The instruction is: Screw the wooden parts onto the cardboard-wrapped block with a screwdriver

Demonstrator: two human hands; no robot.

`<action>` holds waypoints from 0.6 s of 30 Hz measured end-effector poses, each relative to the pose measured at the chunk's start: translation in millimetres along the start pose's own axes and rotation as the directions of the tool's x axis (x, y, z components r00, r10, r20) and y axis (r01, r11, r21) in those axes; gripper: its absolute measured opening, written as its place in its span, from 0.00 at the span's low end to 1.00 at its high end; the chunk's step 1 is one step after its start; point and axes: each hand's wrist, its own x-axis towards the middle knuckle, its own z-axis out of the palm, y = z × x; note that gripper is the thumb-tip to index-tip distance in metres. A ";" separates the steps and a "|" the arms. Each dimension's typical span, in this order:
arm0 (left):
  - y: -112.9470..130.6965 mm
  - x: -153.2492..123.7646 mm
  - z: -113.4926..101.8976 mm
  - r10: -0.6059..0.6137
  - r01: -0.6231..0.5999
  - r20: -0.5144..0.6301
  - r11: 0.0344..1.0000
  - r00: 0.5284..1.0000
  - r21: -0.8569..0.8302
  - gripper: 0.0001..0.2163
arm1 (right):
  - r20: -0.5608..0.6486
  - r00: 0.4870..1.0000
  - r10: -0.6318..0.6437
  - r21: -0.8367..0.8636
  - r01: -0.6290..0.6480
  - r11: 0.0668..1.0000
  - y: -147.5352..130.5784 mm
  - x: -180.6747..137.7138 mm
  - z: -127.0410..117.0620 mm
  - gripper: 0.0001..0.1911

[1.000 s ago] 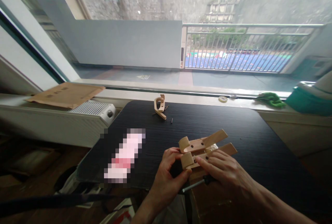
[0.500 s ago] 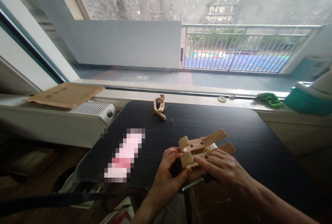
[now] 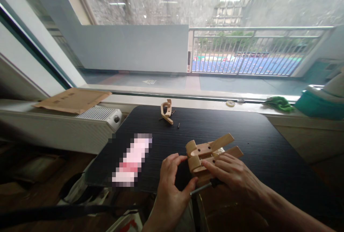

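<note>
A pale wooden piece [image 3: 205,151], with two rounded ends at left, two flat prongs at right and dark holes, sits near the table's front edge. At its left side is my left hand [image 3: 172,181], thumb and fingers spread apart in a C shape, fingertips at or just beside the wood. My right hand [image 3: 232,171] has a screwdriver [image 3: 201,188] in its curled lower fingers; the metal shaft points left, and most of the dark handle is hidden. Its index fingertip presses on the wood near a hole.
On the black table [image 3: 215,121], a smaller curved wooden part [image 3: 166,112] lies at the back with a few screws [image 3: 178,125] beside it. A blurred pink and white item [image 3: 131,162] lies left. Tape [image 3: 230,103] and a green cloth [image 3: 279,103] rest on the windowsill.
My left hand has loosened and shifted slightly left, its thumb sliding off the wooden piece. My right hand and the screwdriver have hardly moved. The view has shifted slightly.
</note>
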 end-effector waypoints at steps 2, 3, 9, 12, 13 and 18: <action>1.1 -0.7 -1.9 0.087 -0.084 -0.027 0.990 0.996 0.112 0.22 | -0.012 1.000 0.001 0.012 -0.001 1.000 -0.2 0.0 0.3 0.23; 1.9 0.3 -2.6 0.128 -0.122 -0.023 0.979 0.992 0.163 0.24 | -0.020 1.000 0.001 0.015 -0.001 1.000 -0.4 0.1 0.2 0.23; 6.2 18.3 -2.8 0.269 -0.295 0.125 0.908 0.955 0.297 0.28 | 0.034 0.999 0.026 -0.017 -0.026 1.000 -5.8 3.0 -6.0 0.20; 5.9 23.8 -0.6 0.255 -0.282 0.133 0.920 0.958 0.272 0.30 | 0.065 0.995 0.076 -0.008 -0.075 0.997 -10.5 6.6 -11.4 0.17; 5.5 24.3 0.2 0.249 -0.275 0.131 0.925 0.960 0.260 0.30 | 0.066 0.995 0.080 0.001 -0.080 0.997 -11.7 7.5 -12.8 0.17; 2.8 20.8 1.7 0.231 -0.254 0.134 0.946 0.964 0.203 0.32 | 0.053 0.994 0.091 0.017 -0.092 0.996 -12.9 7.3 -14.5 0.17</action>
